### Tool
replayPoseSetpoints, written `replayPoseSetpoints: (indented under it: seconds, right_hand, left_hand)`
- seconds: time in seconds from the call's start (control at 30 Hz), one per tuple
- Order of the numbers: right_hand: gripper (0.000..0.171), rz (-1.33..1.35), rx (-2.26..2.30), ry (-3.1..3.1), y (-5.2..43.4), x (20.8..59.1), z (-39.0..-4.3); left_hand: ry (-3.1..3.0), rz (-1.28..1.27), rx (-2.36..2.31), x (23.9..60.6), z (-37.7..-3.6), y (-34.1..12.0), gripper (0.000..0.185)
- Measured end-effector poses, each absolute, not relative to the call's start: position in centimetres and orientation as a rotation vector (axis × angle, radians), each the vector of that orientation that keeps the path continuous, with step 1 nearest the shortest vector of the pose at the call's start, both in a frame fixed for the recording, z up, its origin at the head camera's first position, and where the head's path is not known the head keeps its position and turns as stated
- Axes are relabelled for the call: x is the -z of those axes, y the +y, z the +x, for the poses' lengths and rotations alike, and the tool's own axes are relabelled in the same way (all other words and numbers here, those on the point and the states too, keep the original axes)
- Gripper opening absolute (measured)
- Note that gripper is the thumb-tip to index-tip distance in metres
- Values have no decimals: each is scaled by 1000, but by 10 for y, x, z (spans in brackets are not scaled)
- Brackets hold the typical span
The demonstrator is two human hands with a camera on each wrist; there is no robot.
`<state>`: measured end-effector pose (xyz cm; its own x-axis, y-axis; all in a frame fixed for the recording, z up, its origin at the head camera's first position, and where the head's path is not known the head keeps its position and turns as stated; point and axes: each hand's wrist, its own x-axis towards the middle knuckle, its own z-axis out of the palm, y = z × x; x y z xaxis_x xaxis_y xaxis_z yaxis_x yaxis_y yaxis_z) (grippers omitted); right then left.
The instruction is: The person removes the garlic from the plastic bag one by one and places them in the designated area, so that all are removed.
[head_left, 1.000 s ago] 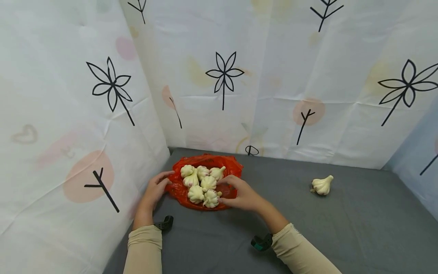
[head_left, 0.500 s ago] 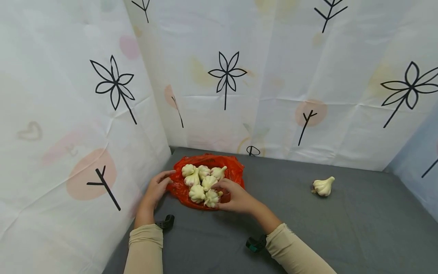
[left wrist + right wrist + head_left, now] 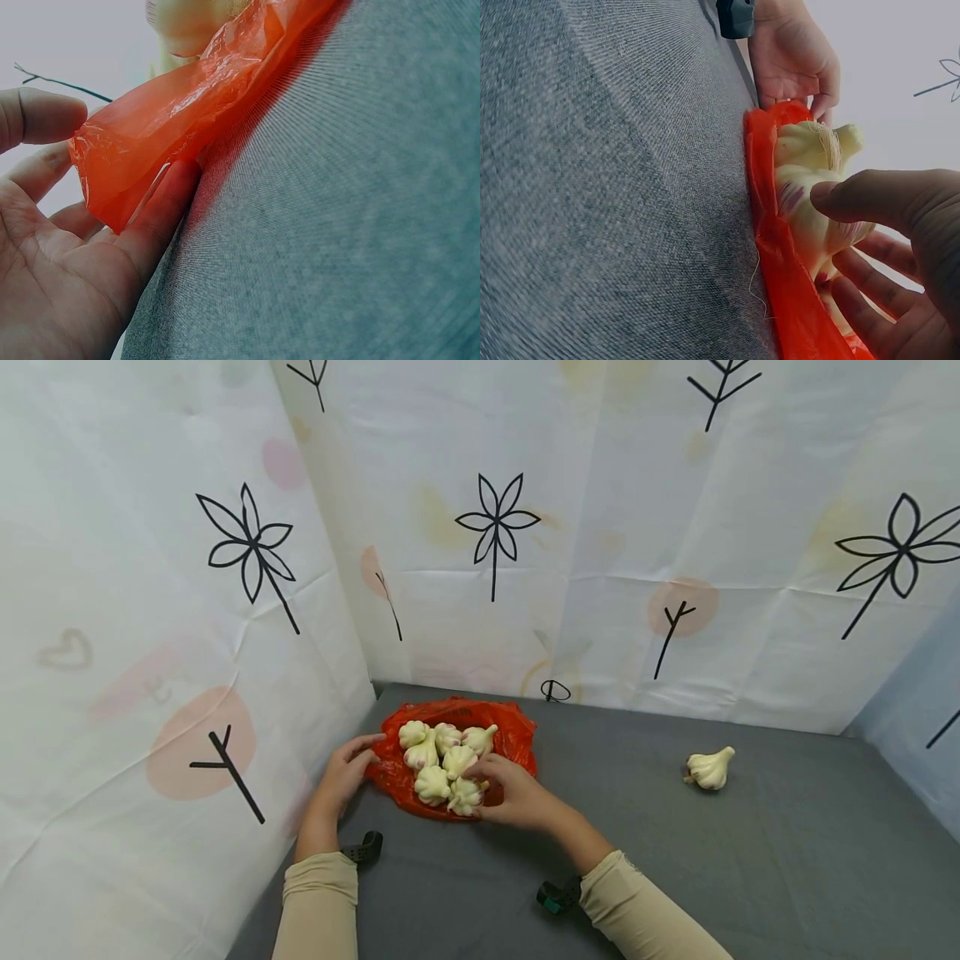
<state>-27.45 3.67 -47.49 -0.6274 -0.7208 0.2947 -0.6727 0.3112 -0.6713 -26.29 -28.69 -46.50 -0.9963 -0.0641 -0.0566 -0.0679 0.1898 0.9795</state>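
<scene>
A crumpled red plastic bag (image 3: 516,727) lies spread on the grey table, with several garlic bulbs (image 3: 432,785) piled on it. My left hand (image 3: 339,783) is at the bag's left side. In the left wrist view, the bag's edge (image 3: 142,120) sits between the thumb and the fingers. On the right, my right hand (image 3: 519,793) grips the nearest garlic bulb (image 3: 463,798) at the front of the pile. The right wrist view shows the thumb on that purple-streaked bulb (image 3: 802,217) and the fingers curled on its other side. The bulb still lies against the bag.
One garlic bulb (image 3: 708,769) lies alone on the grey table (image 3: 750,860) at the right. A patterned white cloth wall (image 3: 600,527) closes off the back, and another stands close beside the left arm.
My right hand has moved slightly left and closed its fingers around the front garlic bulb. My left hand stays at the bag's edge.
</scene>
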Motion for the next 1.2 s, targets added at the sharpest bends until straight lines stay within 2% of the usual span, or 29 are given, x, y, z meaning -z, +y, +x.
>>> replayPoseSetpoints:
  seconds: [0.4,0.63,0.83,1.2]
  right_hand:
    - [41,-1365,1310,2463,38,477,-275]
    - [41,-1342,1290,2494,39,476,-275]
    - [41,-1302,1296,2508,41,472,-273]
    - [43,-1354,1368,2500,51,463,-269]
  left_hand:
    - [2481,-137,-1987,490,-276,-293,40]
    - [2445,-135,-1997,483,-272,-292,41]
    - [2469,-123,-1994,491,-276,-296,40]
    - [2415,-156,-2015,488,-275,-295,41]
